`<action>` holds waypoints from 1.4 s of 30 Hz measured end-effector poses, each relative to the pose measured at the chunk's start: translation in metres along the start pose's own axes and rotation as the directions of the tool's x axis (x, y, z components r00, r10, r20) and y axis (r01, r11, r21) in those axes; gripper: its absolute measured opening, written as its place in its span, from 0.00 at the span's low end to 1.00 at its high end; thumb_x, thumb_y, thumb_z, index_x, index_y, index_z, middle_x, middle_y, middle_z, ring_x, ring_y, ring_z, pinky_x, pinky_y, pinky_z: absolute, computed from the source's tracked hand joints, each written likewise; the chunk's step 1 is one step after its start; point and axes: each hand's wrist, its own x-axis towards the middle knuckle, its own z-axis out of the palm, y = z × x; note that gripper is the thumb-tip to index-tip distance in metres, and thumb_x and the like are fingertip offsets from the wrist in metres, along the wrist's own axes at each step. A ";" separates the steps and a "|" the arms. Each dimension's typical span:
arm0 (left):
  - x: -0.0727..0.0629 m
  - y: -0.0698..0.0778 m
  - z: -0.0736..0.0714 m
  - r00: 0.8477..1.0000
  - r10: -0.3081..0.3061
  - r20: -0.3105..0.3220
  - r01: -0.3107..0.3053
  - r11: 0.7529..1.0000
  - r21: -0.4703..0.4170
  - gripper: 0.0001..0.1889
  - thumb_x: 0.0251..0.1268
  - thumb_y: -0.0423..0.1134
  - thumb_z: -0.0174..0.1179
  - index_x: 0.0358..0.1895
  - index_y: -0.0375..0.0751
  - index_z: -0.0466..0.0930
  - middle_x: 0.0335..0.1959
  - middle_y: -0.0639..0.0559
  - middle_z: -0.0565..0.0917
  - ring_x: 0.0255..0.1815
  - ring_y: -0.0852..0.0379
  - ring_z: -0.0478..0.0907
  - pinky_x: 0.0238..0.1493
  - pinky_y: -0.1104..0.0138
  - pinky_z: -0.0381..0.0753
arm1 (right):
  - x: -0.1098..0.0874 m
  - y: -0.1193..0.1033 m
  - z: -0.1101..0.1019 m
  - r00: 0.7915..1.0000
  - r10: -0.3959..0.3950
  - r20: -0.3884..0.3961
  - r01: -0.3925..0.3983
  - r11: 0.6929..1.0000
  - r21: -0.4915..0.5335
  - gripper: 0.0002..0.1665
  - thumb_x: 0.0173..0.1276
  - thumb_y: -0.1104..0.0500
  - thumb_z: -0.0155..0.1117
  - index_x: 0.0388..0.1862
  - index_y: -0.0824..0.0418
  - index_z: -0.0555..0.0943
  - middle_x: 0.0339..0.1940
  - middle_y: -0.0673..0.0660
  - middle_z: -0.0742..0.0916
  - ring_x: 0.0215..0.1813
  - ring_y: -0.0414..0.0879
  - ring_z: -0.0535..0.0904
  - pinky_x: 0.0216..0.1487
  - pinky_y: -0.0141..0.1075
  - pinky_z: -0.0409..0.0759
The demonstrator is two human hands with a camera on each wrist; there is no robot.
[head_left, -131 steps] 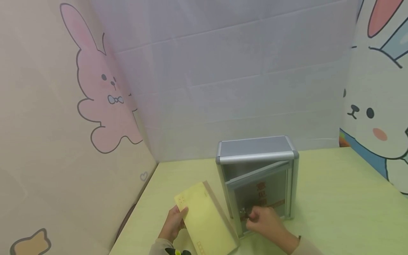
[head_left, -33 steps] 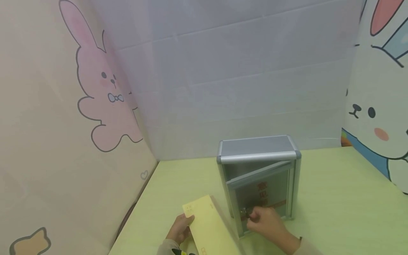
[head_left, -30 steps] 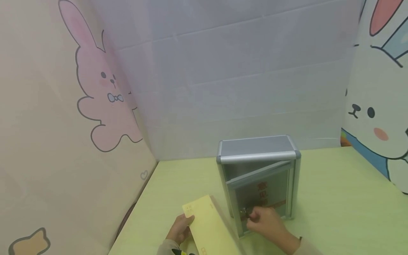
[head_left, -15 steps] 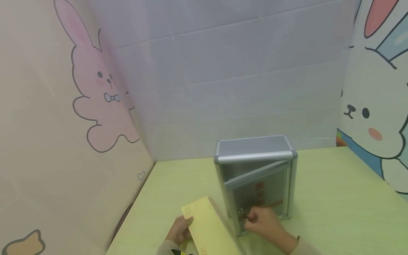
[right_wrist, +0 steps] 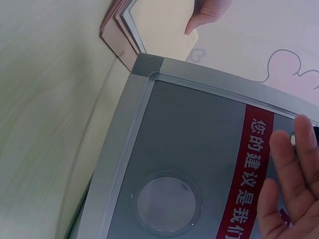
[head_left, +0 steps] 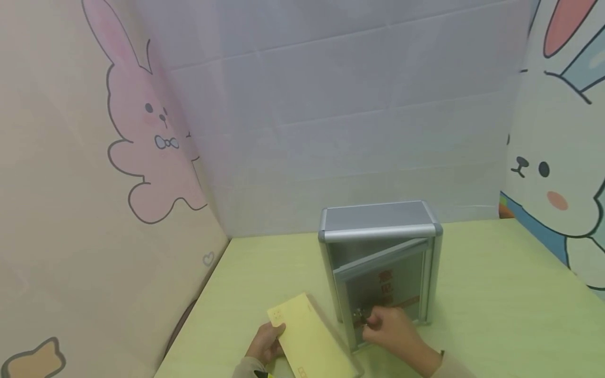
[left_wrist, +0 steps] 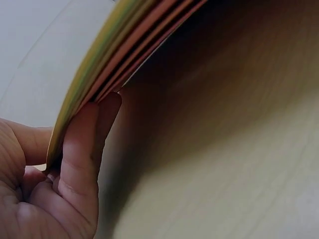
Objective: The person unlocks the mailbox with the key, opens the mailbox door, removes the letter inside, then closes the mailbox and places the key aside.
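A silver metal suggestion box (head_left: 380, 218) stands on the table with its hinged front door (head_left: 405, 278) ajar, swung toward me. My right hand (head_left: 399, 333) pinches a small dark key at the silver lock (head_left: 357, 313) near the door's free edge; the fingers mostly hide the key. In the right wrist view the right hand (right_wrist: 296, 189) is partly cut off beside the door panel's red strip (right_wrist: 244, 179). My left hand (head_left: 266, 341) grips a stack of yellow envelopes (head_left: 312, 336) by its edge, thumb on top. The left wrist view shows the envelopes' (left_wrist: 124, 55) layered edges, fingers underneath.
The pale yellow-green table (head_left: 496, 294) runs around the box. A white cloth wall (head_left: 359, 131) rises behind it, with a rabbit-printed panel (head_left: 543, 220) on the right and another printed panel (head_left: 56, 210) on the left.
The left hand has lowered the envelopes toward me and slightly right since the earliest frame, then held nearly still. The right hand stays at the lock, and the door's angle looks the same.
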 end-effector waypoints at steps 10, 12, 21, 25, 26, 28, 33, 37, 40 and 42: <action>0.003 -0.003 -0.001 0.999 0.007 -0.033 -0.005 0.999 0.050 0.22 0.73 0.30 0.44 0.62 0.16 0.57 0.37 0.44 0.84 0.40 0.47 0.84 0.43 0.58 0.82 | 0.001 -0.006 -0.004 0.996 0.072 0.050 -0.074 0.997 0.037 0.10 0.43 0.64 0.62 0.13 0.55 0.70 0.16 0.50 0.83 0.15 0.25 0.51 0.14 0.26 0.62; 0.002 -0.003 -0.001 0.999 0.020 -0.044 -0.016 0.996 0.086 0.21 0.73 0.30 0.45 0.61 0.15 0.58 0.37 0.43 0.84 0.39 0.47 0.84 0.42 0.58 0.82 | 0.002 -0.006 -0.005 0.996 0.065 0.054 -0.067 0.997 0.041 0.10 0.43 0.64 0.62 0.14 0.55 0.70 0.16 0.50 0.83 0.15 0.25 0.51 0.14 0.27 0.62; 0.007 -0.004 0.002 0.980 0.020 -0.197 0.033 0.966 0.258 0.15 0.67 0.28 0.53 0.50 0.18 0.70 0.31 0.42 0.84 0.28 0.54 0.84 0.34 0.66 0.82 | 0.002 -0.005 -0.004 0.998 0.042 0.037 -0.043 0.999 0.021 0.10 0.43 0.64 0.63 0.14 0.55 0.71 0.15 0.47 0.81 0.15 0.25 0.51 0.13 0.27 0.62; 0.003 -0.002 0.003 0.964 0.075 -0.255 0.023 0.933 0.360 0.10 0.64 0.29 0.58 0.41 0.21 0.76 0.24 0.46 0.83 0.22 0.57 0.82 0.30 0.68 0.81 | 0.003 -0.005 -0.004 0.997 0.055 0.051 -0.055 0.998 0.009 0.09 0.43 0.63 0.63 0.14 0.55 0.71 0.15 0.45 0.80 0.15 0.25 0.51 0.13 0.27 0.62; 0.001 -0.002 0.004 0.960 0.090 -0.267 0.024 0.918 0.396 0.09 0.62 0.29 0.59 0.38 0.23 0.77 0.21 0.48 0.82 0.19 0.59 0.80 0.27 0.69 0.80 | 0.003 -0.005 -0.004 0.997 0.058 0.056 -0.058 0.998 0.010 0.09 0.43 0.63 0.63 0.14 0.55 0.71 0.15 0.46 0.81 0.15 0.25 0.51 0.13 0.26 0.62; -0.003 -0.001 0.004 0.954 0.122 -0.274 0.021 0.883 0.468 0.08 0.60 0.31 0.62 0.31 0.25 0.77 0.15 0.51 0.79 0.14 0.62 0.76 0.22 0.72 0.76 | 0.003 -0.006 -0.005 0.996 0.062 0.063 -0.063 0.998 0.010 0.09 0.43 0.63 0.63 0.14 0.55 0.71 0.15 0.46 0.81 0.14 0.25 0.52 0.13 0.26 0.62; -0.008 0.002 0.001 0.947 0.147 -0.285 0.039 0.829 0.558 0.12 0.57 0.33 0.65 0.21 0.34 0.74 0.07 0.55 0.74 0.09 0.64 0.71 0.17 0.75 0.67 | 0.004 -0.007 -0.006 0.994 0.079 0.077 -0.080 0.997 0.014 0.09 0.44 0.63 0.63 0.15 0.55 0.72 0.15 0.46 0.81 0.14 0.26 0.53 0.14 0.26 0.62; -0.013 0.004 -0.003 0.952 0.154 -0.264 0.023 0.825 0.564 0.14 0.56 0.33 0.64 0.17 0.37 0.73 0.06 0.57 0.74 0.09 0.65 0.72 0.18 0.74 0.69 | 0.004 -0.007 -0.006 0.993 0.085 0.086 -0.086 0.996 0.014 0.10 0.44 0.63 0.63 0.14 0.55 0.71 0.15 0.45 0.80 0.14 0.26 0.53 0.14 0.26 0.61; -0.016 0.005 -0.007 0.959 0.161 -0.232 -0.013 0.846 0.534 0.13 0.56 0.30 0.63 0.15 0.36 0.74 0.06 0.57 0.74 0.08 0.65 0.71 0.17 0.74 0.71 | 0.004 -0.007 -0.006 0.992 0.092 0.087 -0.093 0.996 0.008 0.10 0.44 0.63 0.64 0.14 0.55 0.70 0.15 0.44 0.79 0.14 0.26 0.53 0.14 0.26 0.61; -0.017 0.004 -0.010 0.962 0.167 -0.215 -0.034 0.857 0.514 0.13 0.55 0.28 0.62 0.15 0.36 0.75 0.06 0.57 0.74 0.08 0.65 0.71 0.16 0.74 0.71 | 0.003 -0.006 -0.005 0.991 0.098 0.089 -0.099 0.995 0.006 0.10 0.44 0.63 0.64 0.14 0.55 0.71 0.15 0.44 0.79 0.14 0.27 0.53 0.14 0.26 0.62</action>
